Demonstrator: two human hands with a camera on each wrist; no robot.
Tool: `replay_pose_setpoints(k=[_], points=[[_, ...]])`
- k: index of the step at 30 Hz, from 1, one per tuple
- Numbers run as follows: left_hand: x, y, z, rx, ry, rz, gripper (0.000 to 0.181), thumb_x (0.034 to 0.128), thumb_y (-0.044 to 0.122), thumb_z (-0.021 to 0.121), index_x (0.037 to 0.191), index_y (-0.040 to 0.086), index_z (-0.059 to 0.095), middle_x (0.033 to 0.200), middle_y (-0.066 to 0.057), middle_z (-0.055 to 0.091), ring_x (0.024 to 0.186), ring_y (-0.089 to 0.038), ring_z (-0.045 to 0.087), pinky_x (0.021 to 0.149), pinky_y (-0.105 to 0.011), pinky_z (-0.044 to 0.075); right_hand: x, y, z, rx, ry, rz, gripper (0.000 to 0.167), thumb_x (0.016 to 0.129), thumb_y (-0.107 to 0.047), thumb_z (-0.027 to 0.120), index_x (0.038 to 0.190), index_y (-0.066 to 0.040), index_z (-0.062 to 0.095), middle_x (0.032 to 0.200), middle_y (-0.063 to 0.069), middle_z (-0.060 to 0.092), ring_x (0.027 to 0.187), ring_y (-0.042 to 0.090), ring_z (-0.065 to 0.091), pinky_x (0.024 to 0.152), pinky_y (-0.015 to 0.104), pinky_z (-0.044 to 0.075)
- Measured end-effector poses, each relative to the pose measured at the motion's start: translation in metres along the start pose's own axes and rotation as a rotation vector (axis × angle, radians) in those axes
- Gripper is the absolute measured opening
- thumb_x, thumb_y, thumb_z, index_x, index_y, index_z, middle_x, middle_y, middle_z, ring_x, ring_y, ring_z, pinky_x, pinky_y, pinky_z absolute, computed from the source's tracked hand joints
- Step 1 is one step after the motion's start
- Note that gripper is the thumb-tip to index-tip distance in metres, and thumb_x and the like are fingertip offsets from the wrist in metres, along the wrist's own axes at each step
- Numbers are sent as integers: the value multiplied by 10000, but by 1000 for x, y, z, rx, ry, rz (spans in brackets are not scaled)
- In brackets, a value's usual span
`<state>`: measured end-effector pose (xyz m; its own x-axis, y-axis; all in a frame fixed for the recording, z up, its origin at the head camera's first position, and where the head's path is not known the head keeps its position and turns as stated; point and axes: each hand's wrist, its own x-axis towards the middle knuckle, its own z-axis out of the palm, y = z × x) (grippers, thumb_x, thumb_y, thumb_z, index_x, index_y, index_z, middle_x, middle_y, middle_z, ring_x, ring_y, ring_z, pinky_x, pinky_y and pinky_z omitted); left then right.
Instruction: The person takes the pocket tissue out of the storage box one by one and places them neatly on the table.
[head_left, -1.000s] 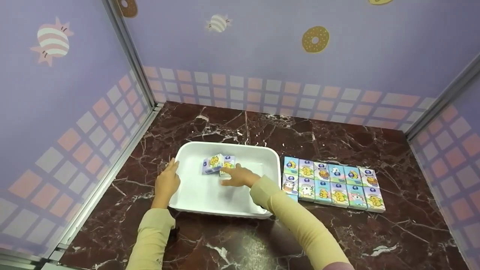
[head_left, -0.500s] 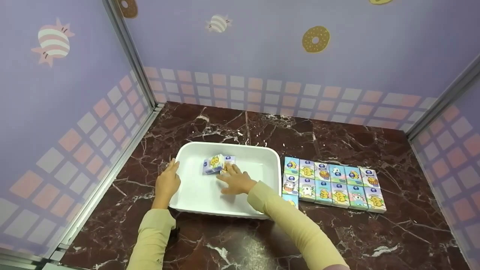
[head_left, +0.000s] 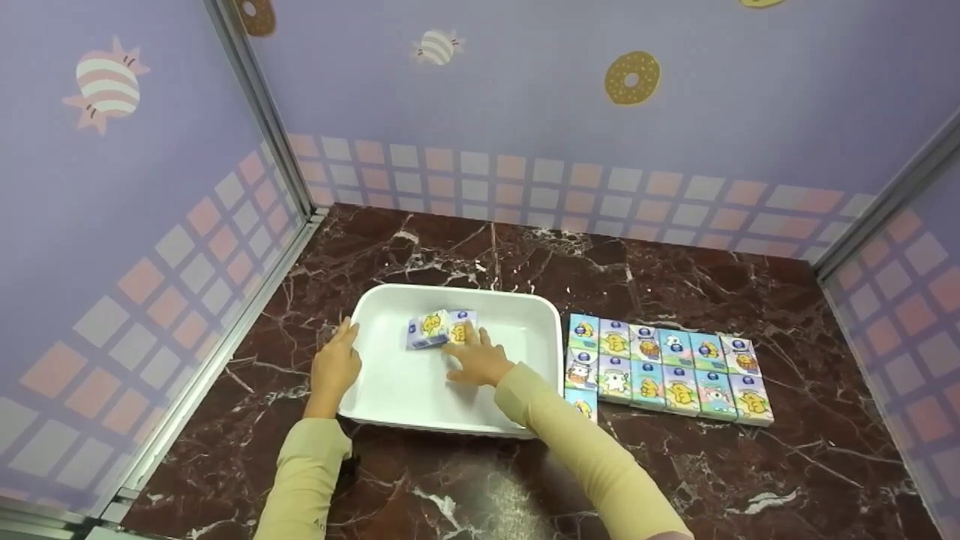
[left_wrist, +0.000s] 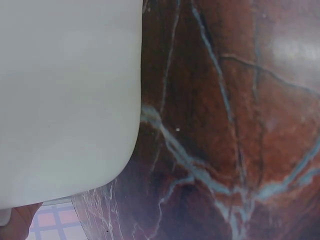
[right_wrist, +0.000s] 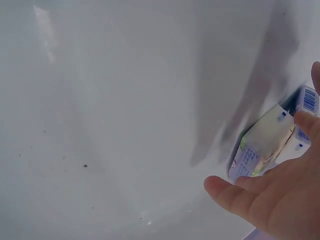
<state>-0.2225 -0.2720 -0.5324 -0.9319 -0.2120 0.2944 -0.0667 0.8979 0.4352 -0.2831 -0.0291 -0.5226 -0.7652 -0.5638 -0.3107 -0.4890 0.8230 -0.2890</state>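
Observation:
A white plastic tub [head_left: 420,397] stands in front of me. My left hand [head_left: 335,371] rests on its left rim, with fingers fairly straight; a bit of that hand [left_wrist: 20,222] shows beyond the tub's wall in the left wrist view. Inside the tub lie two small cartoon-printed packs that look like pocket tissues. The left pack [head_left: 428,330] is tilted, its lilac side showing. The right pack [head_left: 463,322] lies beside it, partly covered by my right hand [head_left: 480,362]. That hand's fingers are spread and touch the right pack, and its thumb stands away from the packs.
Several similar packs [head_left: 679,390] are laid in two rows right of the tub, and one more pack [head_left: 582,403] lies below them beside the tub. Dark red marbled stone [head_left: 480,247] is the work surface. Lilac walls [head_left: 517,90] enclose it at the back and sides.
The right hand's fingers have spread from around the right pack and now lie over its lower edge. That pack has shifted slightly right. The left hand has stayed on the rim.

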Motion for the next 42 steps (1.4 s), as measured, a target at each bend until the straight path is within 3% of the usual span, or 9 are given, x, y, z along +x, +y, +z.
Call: replay_pose_setpoints(k=[5,11,14,17,22,26,30,35,42], points=[[0,0,-1,4,-12,-11,428,811,-11,436,1229,27,518,1329,-141,443,621,-344,532,604,-446,436,1,5,1,63,53,7,379,846,-352,538,1197,-223,473,1460,235,91,1261,486,222,899,582,352],[0,0,-1,1,-9,-3,430,806,-11,433,1225,22,520,1322,-150,445,767,-396,583,649,-470,446,2,7,3,25,142,3,192,842,-270,553,993,-153,533,1360,237,294,1006,396,449,697,435,465],[0,0,-2,-4,-22,-3,430,818,-8,417,1237,25,510,1332,-152,433,545,-343,524,522,-422,429,1,8,2,3,167,16,105,822,-210,561,891,-131,553,1200,176,420,882,330,472,632,390,451],[0,0,-2,-4,-32,-5,432,826,-5,406,1247,27,499,1339,-151,424,383,-214,341,427,-330,355,1,9,-2,-13,182,26,51,800,-162,553,815,-127,587,1059,126,480,809,301,489,612,387,446],[0,-1,-2,10,-22,-2,434,820,-1,413,1242,32,507,1329,-150,440,400,-170,301,456,-335,350,3,12,-7,109,253,72,137,797,-161,530,895,-120,616,992,120,534,794,307,541,641,417,461],[1,-1,0,8,-24,-6,433,821,1,415,1244,30,505,1331,-153,435,454,-233,391,512,-390,393,4,15,-6,226,358,192,326,780,-219,582,1083,-111,530,1000,135,528,869,309,543,677,426,465],[1,0,1,4,-28,-11,432,821,2,418,1243,30,506,1334,-154,430,464,-238,397,516,-390,396,5,19,-3,223,415,318,460,729,-313,661,1092,-73,510,1020,159,524,942,321,517,733,455,448],[0,1,0,-2,-22,-7,429,816,-8,431,1235,27,512,1326,-157,438,432,-212,351,488,-376,382,6,25,0,207,371,406,561,706,-442,661,1081,-44,538,1063,173,525,1003,324,487,822,458,404],[0,1,-1,-1,-23,-5,428,815,-10,433,1234,20,511,1323,-162,439,471,-244,421,503,-389,403,7,29,-1,238,301,432,519,689,-472,656,991,-53,612,1033,155,530,977,296,478,825,436,402]])
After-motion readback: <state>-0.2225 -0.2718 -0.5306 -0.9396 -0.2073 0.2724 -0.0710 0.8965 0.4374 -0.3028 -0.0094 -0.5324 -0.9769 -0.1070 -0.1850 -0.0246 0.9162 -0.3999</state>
